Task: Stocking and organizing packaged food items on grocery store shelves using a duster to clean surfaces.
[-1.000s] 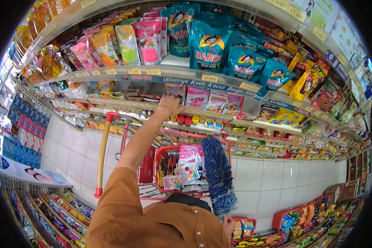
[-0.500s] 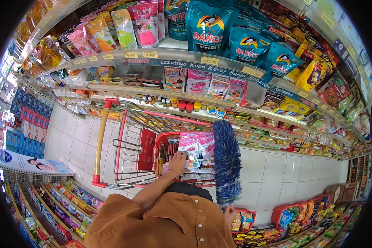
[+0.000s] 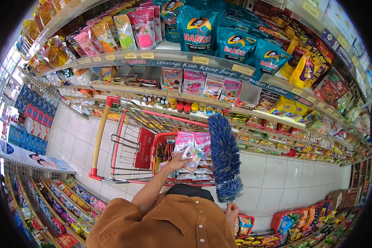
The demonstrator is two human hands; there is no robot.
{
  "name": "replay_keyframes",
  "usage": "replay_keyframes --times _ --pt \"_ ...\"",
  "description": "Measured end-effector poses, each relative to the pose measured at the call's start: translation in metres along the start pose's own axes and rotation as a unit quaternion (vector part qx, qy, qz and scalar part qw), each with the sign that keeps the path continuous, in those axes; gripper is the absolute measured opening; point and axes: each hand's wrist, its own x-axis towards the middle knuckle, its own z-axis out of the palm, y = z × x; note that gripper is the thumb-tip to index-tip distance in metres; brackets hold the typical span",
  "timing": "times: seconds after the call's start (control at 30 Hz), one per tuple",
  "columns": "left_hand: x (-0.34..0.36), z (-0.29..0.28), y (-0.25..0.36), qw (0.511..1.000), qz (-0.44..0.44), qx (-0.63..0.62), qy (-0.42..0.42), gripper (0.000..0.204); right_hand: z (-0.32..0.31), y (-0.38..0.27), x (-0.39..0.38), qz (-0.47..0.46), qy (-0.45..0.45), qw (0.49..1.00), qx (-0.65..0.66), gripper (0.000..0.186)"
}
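Observation:
My left hand (image 3: pixel 176 162) is closed on a small white sachet (image 3: pixel 193 158) with a colourful fruit picture, held tilted above the red basket (image 3: pixel 156 145). Upright pink sachets (image 3: pixel 201 140) fill the far part of that basket, with other packets in rows around them. Low on the right, my right hand (image 3: pixel 232 212) grips the handle end of a duster (image 3: pixel 226 159). Its long fluffy blue head, flecked with pale tips, stands up past the basket's right side, and the handle is mostly hidden in my fingers.
The basket sits in a wire shopping cart (image 3: pixel 118 142) with a tan handle bar (image 3: pixel 100 140). Ahead runs a shelf (image 3: pixel 169 57) with teal pouches (image 3: pixel 197 31) and dessert packets. Snack racks (image 3: pixel 56 211) stand behind on the left; red baskets of packets (image 3: pixel 246 225) on the right.
My left hand has lifted the white sachet up from the packets in the basket, turning it. The duster stays in my right hand, and the view has shifted slightly.

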Motion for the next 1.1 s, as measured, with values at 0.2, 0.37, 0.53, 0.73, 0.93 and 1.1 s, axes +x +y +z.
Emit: replay_keyframes --times 0.2,0.37,0.53,0.73,0.93,1.1 --pt "-0.008 0.017 0.031 0.947 0.029 -0.319 -0.015 0.052 -0.024 -0.018 0.02 -0.01 -0.048 0.998 -0.046 0.022" --pt "-0.013 0.029 0.083 0.873 0.002 -0.487 -0.006 0.034 -0.032 -0.018 0.037 -0.06 -0.04 0.997 -0.022 0.022" --pt "-0.025 0.042 0.112 0.905 0.111 -0.408 0.046 0.032 -0.038 -0.034 0.048 -0.057 -0.021 0.998 0.034 0.024" --pt "-0.015 0.036 0.132 0.863 0.087 -0.493 0.066 0.064 -0.044 -0.024 0.055 -0.095 -0.019 0.995 0.001 0.031" --pt "-0.015 0.026 0.129 0.822 0.203 -0.532 -0.001 0.093 -0.049 -0.054 0.058 -0.232 -0.066 0.953 -0.184 0.019" --pt "-0.016 0.029 0.135 0.837 0.17 -0.519 0.041 0.098 -0.039 -0.083 0.057 -0.218 -0.047 0.939 -0.26 0.023"
